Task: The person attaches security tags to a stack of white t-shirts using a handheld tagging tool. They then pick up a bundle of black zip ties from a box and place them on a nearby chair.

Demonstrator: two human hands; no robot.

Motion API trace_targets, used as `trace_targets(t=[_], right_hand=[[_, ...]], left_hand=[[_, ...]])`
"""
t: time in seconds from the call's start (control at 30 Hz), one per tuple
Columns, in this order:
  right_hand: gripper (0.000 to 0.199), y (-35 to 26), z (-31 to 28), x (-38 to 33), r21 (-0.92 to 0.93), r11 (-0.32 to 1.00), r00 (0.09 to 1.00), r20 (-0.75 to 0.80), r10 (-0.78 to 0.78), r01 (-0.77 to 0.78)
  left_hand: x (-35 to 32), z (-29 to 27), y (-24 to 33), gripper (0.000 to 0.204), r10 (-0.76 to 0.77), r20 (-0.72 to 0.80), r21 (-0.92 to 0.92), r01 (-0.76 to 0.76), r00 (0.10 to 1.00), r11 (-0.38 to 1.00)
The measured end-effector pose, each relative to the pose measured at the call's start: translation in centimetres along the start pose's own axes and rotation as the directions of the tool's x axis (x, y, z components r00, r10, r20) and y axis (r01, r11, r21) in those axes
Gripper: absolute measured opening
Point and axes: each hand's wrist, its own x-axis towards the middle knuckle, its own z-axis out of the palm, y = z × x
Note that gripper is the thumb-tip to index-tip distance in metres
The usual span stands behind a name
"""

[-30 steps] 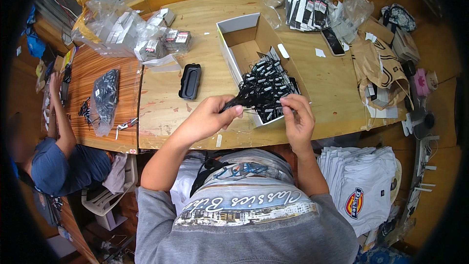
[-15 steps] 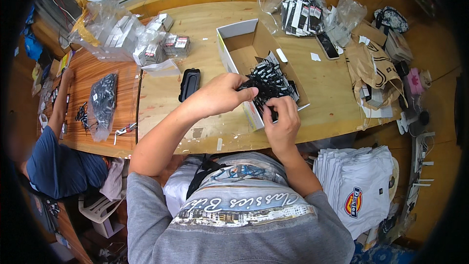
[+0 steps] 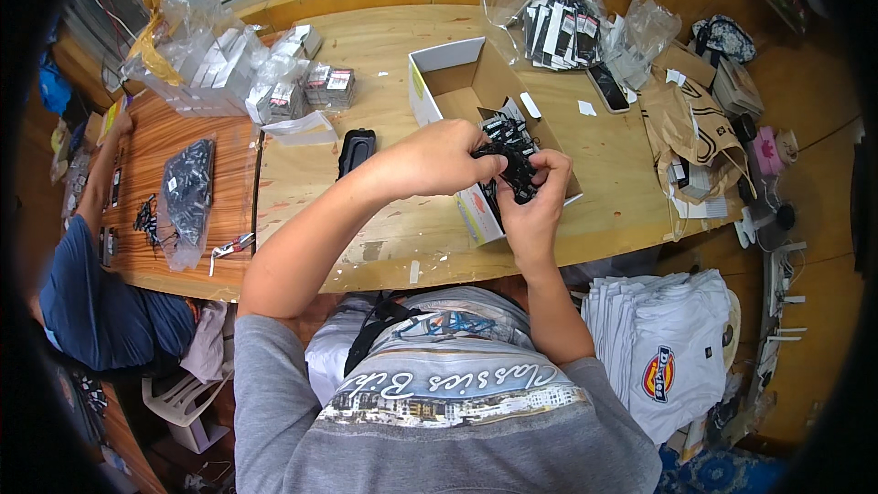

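An open cardboard box [image 3: 425,90], white outside and brown inside, stands on the table in front of me. Black thin corded pieces with whitish printed parts [image 3: 502,131] lie heaped in its near half. Above the box's near end, my left hand [image 3: 450,157] pinches a tangled bundle of these black cords [image 3: 519,165] from the left. My right hand [image 3: 535,210] grips the same bundle from the right, thumb and fingers closed round its lower part. The exact kind of the pieces is too small to make out. Left of the box lies an empty black tray-like case [image 3: 357,154].
Packs of small boxes [image 3: 329,87] in clear plastic stand at the back left. Black-and-white cards [image 3: 560,29], a phone [image 3: 607,88] and a paper bag [image 3: 681,119] lie to the right. A co-worker's arm [image 3: 96,174] reaches over the left table beside a filled plastic bag [image 3: 187,197].
Both hands have come up slightly and closer together, lifting the bundle of black cords above the heap. The co-worker's hand has moved a little farther away along the left table.
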Motion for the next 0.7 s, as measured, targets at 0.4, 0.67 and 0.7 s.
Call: trace_targets(t=[0.4, 0.67, 0.7], right_hand=[[0.054, -1.0, -1.8, 5.3, 0.033, 0.971, 0.768, 0.605, -0.208, 0.237], [0.024, -2.7, -3.0, 6.0, 0.335, 0.939, 0.783, 0.605, -0.147, -0.082], [0.019, -2.7, -3.0, 6.0, 0.377, 0.921, 0.783, 0.599, -0.166, -0.093]], left_hand=[[-0.5, -0.7, 0.0, 0.029, 0.153, -0.027, 0.342, -0.135, 0.988, 0.93], [-1.4, -1.1, -1.3, 0.029, 0.158, -0.078, 0.351, -0.122, 0.984, 0.928], [-1.4, -1.0, -1.6, 0.03, 0.169, -0.091, 0.336, -0.129, 0.981, 0.933]])
